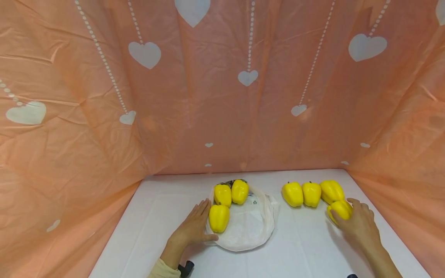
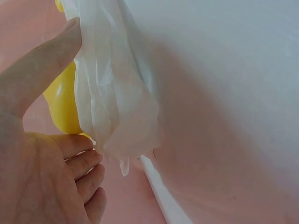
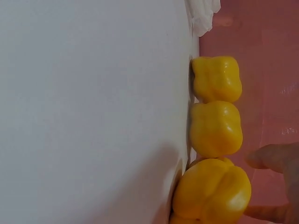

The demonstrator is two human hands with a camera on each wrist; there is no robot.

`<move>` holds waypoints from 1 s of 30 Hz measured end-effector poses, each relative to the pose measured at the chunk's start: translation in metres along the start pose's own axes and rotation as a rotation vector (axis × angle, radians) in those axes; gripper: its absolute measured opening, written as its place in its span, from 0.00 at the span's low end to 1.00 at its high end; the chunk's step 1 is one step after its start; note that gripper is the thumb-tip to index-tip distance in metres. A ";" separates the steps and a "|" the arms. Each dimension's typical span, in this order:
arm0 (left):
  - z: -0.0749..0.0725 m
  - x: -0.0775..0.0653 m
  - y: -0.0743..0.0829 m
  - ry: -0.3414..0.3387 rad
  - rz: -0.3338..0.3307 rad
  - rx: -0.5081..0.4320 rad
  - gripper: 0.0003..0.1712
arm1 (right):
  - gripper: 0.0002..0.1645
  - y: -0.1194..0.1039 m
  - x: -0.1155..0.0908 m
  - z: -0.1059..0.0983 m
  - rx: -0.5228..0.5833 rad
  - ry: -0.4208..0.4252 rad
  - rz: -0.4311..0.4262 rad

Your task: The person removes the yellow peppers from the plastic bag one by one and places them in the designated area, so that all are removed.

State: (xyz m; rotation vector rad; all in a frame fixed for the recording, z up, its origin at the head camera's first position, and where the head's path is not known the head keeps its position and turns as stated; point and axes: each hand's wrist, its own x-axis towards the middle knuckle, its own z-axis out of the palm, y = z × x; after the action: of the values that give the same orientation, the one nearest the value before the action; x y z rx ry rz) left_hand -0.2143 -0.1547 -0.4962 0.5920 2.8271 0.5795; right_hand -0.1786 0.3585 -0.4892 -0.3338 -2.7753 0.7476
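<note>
A white plastic bag [image 1: 243, 235] lies spread in a round, its rim rolled outward. Inside, along its left and far side, are three yellow bell peppers [image 1: 219, 218]. My left hand [image 1: 194, 226] rests against the bag's left side with fingers extended; in the left wrist view the thumb [image 2: 70, 39] lies along the white plastic. To the right, several more yellow bell peppers [image 1: 311, 194] stand close together. Over the nearest pepper [image 1: 340, 211] is my right hand [image 1: 359, 222], thumb and fingers spread around its top. A gap shows between thumb and pepper in the right wrist view.
The white tabletop [image 1: 295, 247] runs back to an orange curtain [image 1: 215, 116] with white hearts, which also hangs on the left and right sides. Dark print shows at the bag's far rim. A small black object [image 1: 186, 268] sits by the left wrist.
</note>
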 end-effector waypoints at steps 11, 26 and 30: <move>0.003 0.004 -0.004 0.000 0.002 0.019 0.72 | 0.41 -0.025 0.001 0.007 0.079 0.079 -0.144; 0.004 0.004 -0.004 -0.009 -0.001 0.011 0.72 | 0.38 -0.066 0.009 0.026 0.161 0.068 -0.264; 0.004 0.003 -0.003 -0.013 -0.008 0.022 0.72 | 0.38 -0.078 0.010 0.033 0.185 0.066 -0.316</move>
State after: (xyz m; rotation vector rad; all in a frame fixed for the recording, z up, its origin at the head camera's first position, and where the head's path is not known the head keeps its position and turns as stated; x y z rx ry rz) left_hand -0.2168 -0.1552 -0.5012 0.5858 2.8254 0.5423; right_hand -0.2095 0.2801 -0.4752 0.1115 -2.5829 0.8828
